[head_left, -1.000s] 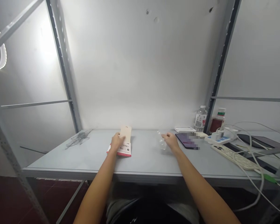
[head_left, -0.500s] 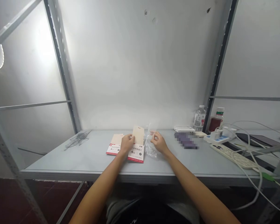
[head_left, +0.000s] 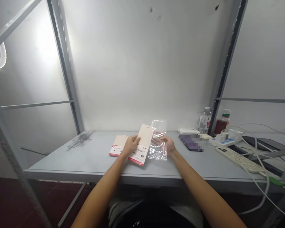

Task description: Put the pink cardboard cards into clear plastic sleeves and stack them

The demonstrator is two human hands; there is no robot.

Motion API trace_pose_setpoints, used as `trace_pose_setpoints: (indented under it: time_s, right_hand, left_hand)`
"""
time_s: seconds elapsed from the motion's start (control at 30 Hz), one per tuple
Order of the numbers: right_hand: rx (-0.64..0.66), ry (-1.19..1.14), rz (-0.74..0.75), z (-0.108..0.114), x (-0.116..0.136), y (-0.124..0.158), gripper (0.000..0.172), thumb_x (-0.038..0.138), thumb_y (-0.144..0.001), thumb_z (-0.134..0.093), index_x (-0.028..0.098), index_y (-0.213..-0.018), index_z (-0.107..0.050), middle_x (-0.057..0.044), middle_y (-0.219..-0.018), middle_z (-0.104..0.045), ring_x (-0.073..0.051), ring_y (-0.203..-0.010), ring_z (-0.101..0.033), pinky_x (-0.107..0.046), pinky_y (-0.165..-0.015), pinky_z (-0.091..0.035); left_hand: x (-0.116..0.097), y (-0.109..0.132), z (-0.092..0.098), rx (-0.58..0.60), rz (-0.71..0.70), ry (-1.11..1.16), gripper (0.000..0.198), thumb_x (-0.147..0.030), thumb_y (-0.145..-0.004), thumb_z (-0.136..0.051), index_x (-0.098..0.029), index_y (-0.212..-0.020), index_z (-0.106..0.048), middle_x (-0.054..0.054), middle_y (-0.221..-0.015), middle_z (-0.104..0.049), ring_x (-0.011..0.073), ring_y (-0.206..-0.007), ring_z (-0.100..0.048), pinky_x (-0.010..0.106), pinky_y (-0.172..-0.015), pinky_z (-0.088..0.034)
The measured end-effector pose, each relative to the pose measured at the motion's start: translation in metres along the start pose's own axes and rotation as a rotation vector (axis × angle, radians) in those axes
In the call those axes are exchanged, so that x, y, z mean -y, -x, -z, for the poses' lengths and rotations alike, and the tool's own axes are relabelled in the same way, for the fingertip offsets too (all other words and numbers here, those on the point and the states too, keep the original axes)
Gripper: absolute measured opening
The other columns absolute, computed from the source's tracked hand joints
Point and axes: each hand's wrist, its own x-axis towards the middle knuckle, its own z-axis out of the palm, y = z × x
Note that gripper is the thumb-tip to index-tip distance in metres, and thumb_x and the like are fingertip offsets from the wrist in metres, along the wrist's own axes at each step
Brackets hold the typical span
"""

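My left hand (head_left: 131, 145) is shut on a cream and red printed card packet (head_left: 142, 144), which stands tilted above the table. Close to its right edge hangs a clear plastic bag (head_left: 158, 141), spread flat and gripped by my right hand (head_left: 168, 145). The bag's lower end rests near the tabletop, and my fingers show through the film. A second printed card packet (head_left: 117, 146) lies flat on the table under my left hand, partly hidden by it.
The grey metal-framed table (head_left: 192, 167) stands against a white wall. At its back right are a water bottle (head_left: 204, 121), a red-liquid bottle (head_left: 222, 125), a white box (head_left: 188, 131) and a pixelated phone (head_left: 191, 142). A power strip (head_left: 239, 160) and tangled white cables lie farther right.
The plastic bag has gone from crumpled to spread flat and lifted in my right hand. My left hand has raised the card packet and tilted it toward the bag.
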Motion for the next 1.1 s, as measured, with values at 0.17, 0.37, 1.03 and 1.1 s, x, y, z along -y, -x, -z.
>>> trace_pose_setpoints:
  time_s: [0.17, 0.37, 1.03, 1.1]
  right_hand:
    - [0.079, -0.11, -0.078, 0.0, -0.001, 0.0, 0.042, 0.02, -0.065, -0.04, 0.021, -0.106, -0.049, -0.008, -0.1, -0.063, -0.026, -0.088, -0.061, -0.049, -0.076, -0.048]
    - [0.202, -0.201, -0.243, -0.005, 0.003, 0.004, 0.053, 0.023, -0.07, -0.038, 0.013, -0.121, -0.046, -0.012, -0.094, -0.066, -0.028, -0.086, -0.062, -0.05, -0.077, -0.048]
    - [0.376, -0.039, -0.47, -0.011, -0.006, 0.009, 0.046, 0.041, -0.085, -0.029, 0.011, -0.113, -0.05, -0.016, -0.102, -0.064, -0.026, -0.08, -0.065, -0.044, -0.075, -0.049]
    - [0.364, -0.034, -0.478, -0.012, -0.006, 0.009, 0.046, 0.041, -0.085, -0.03, 0.01, -0.112, -0.051, -0.017, -0.102, -0.064, -0.026, -0.08, -0.065, -0.044, -0.074, -0.049]
  left_hand:
    - [-0.003, 0.003, -0.003, -0.029, -0.028, -0.083, 0.043, -0.047, -0.081, -0.039, -0.016, -0.106, -0.056, 0.002, -0.066, -0.062, 0.0118, -0.05, -0.054, 0.021, -0.044, -0.037]
    - [-0.003, 0.005, -0.002, -0.261, -0.156, -0.367, 0.036, -0.043, -0.084, -0.034, -0.021, -0.102, -0.056, 0.002, -0.07, -0.062, 0.0132, -0.058, -0.053, 0.023, -0.053, -0.037]
    - [-0.009, 0.007, -0.003, -0.387, -0.148, -0.505, 0.035, -0.041, -0.088, -0.028, -0.021, -0.101, -0.053, 0.003, -0.076, -0.062, 0.0153, -0.065, -0.055, 0.025, -0.061, -0.036]
    - [-0.009, 0.007, -0.002, -0.398, -0.163, -0.527, 0.034, -0.041, -0.088, -0.027, -0.021, -0.099, -0.053, 0.003, -0.074, -0.061, 0.0155, -0.064, -0.054, 0.025, -0.061, -0.036]
